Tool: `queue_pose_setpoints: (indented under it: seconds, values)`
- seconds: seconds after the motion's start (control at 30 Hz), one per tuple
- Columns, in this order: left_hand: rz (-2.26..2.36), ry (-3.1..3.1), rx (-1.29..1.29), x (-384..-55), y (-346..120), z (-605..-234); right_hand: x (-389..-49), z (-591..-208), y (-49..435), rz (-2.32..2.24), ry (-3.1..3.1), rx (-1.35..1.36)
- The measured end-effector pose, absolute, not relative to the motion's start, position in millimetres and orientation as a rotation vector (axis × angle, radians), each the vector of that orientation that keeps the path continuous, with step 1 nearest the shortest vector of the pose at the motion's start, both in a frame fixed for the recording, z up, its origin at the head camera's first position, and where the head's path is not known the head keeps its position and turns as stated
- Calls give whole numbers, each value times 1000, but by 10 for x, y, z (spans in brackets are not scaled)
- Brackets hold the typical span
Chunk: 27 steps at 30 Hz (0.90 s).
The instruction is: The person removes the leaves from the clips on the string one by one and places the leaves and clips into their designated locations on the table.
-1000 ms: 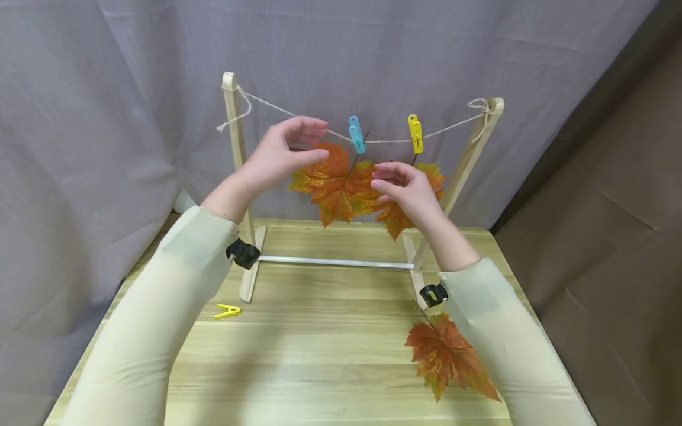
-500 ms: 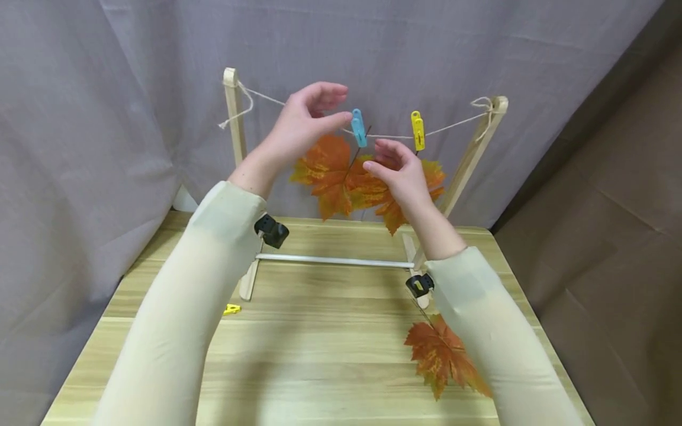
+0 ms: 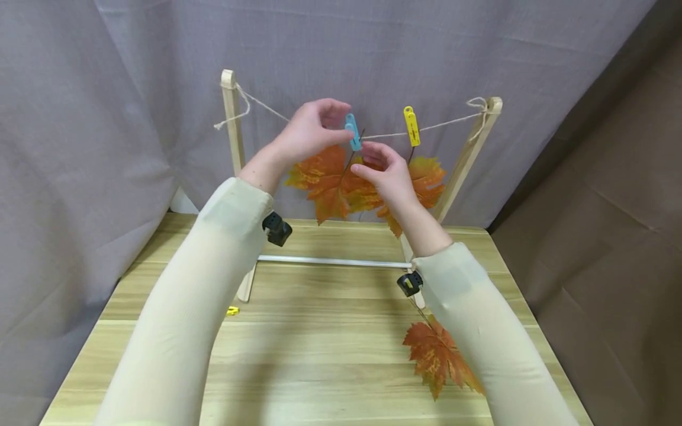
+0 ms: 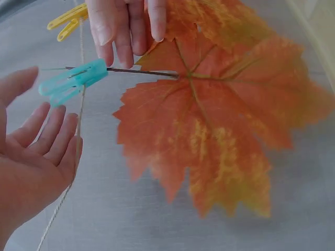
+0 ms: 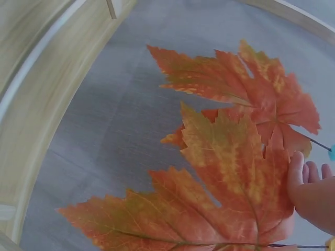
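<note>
Both hands have risen to the twine line. Left hand (image 3: 311, 130) reaches with relaxed fingers for the blue plastic clothespin (image 3: 351, 132); right hand (image 3: 385, 171), fingers straight, steadies the hanging orange maple leaf (image 3: 325, 180) by its stem.

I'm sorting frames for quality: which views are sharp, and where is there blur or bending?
Head view: even soft light, sharp, faint shadows under the arms on the table. Left wrist view: blue peg fairly crisp, leaf slightly soft. Right wrist view: the wooden frame curves and smears at the edge.
</note>
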State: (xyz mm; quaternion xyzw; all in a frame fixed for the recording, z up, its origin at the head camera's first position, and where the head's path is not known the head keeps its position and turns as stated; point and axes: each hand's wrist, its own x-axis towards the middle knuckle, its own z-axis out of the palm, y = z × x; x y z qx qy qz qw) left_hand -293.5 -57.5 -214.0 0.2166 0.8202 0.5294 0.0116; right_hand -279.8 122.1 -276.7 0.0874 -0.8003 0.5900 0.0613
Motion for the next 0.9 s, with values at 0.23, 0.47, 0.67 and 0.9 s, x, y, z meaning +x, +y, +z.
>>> queue_pose_setpoints:
  seconds: [0.23, 0.47, 0.67, 0.9]
  values:
    - [1669, 2588, 671, -2950, -539, -2188, -2815, -2789, 1158, 1747, -2445, 293]
    - [1713, 2585, 645, -2931, -518, -2175, -2813, -2800, 1095, 1736, -2479, 275]
    - [1740, 2556, 646, -2896, -520, -2166, -2802, -2800, 1069, 1704, -2451, 235]
    - [1729, 2550, 659, -2873, -510, -2169, -2788, -2813, 1063, 1708, -2423, 242]
